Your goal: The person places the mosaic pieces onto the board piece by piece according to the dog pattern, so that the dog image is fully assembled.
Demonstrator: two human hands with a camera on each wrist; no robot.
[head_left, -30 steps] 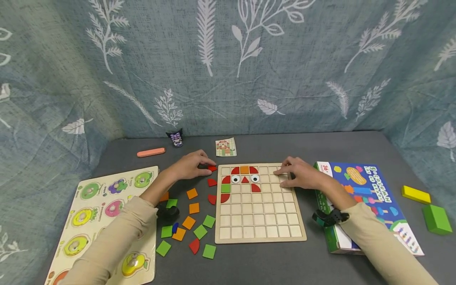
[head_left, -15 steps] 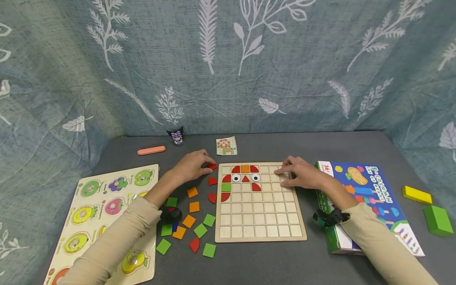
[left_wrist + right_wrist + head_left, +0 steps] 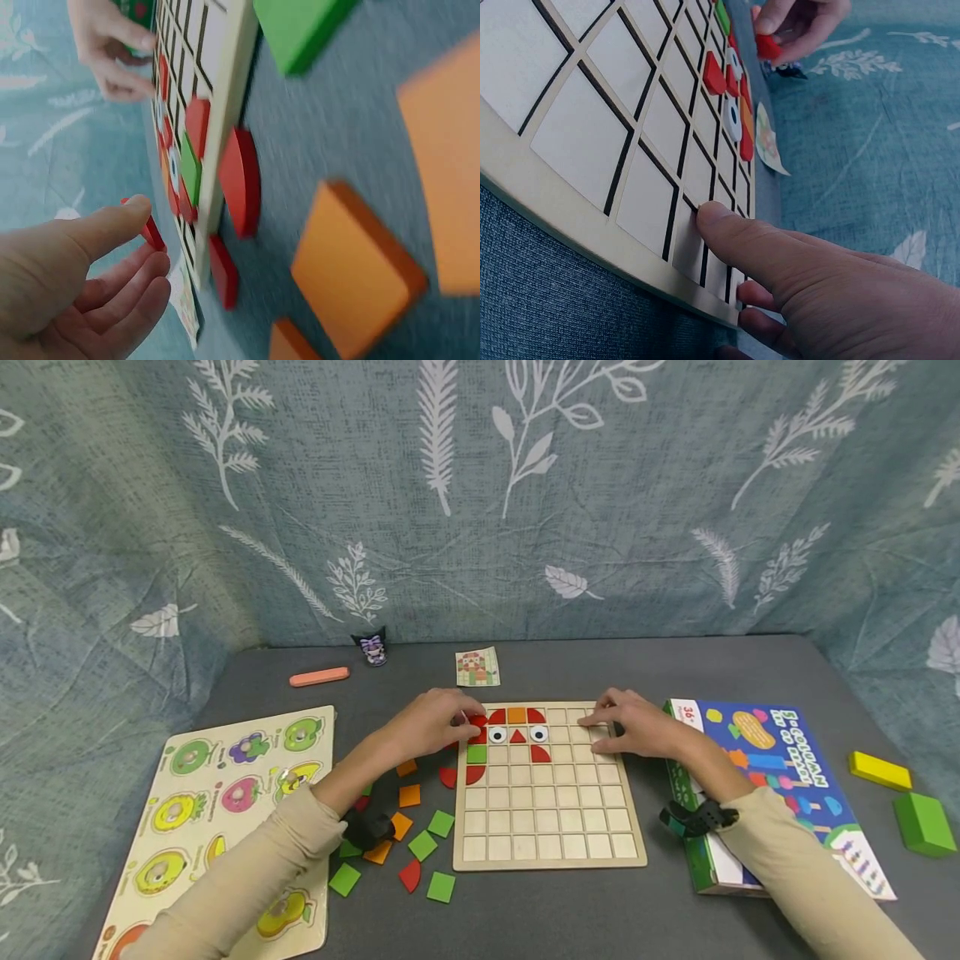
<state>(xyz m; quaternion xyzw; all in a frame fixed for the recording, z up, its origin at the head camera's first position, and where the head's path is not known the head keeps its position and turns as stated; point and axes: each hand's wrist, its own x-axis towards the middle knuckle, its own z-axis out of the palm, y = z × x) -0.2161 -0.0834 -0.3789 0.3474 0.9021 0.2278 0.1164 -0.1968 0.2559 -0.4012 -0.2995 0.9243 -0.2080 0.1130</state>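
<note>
My left hand (image 3: 431,722) is over the upper left corner of the wooden grid board (image 3: 546,799), pinching a red quarter-circle tile (image 3: 154,235) between thumb and fingers. In the left wrist view that tile is held on edge. On the board sit several red tiles, an orange square tile (image 3: 517,716), a green square tile (image 3: 476,754) and two eye tiles (image 3: 539,734). At the board's upper right, my right hand (image 3: 633,724) rests with thumb and forefinger spread on the grid and holds no tile. The right wrist view shows its thumb touching the board.
Loose orange tiles (image 3: 409,795), green tiles (image 3: 441,887) and red tiles (image 3: 409,876) lie left of the board. A fruit puzzle board (image 3: 251,760) is farther left. The picture card (image 3: 477,667) and a small figurine (image 3: 372,648) stand behind. A blue box (image 3: 780,777) lies right.
My left hand has picked up the red tile from the table beside the board and moved right, over the board's upper left corner. The right hand has stayed in place.
</note>
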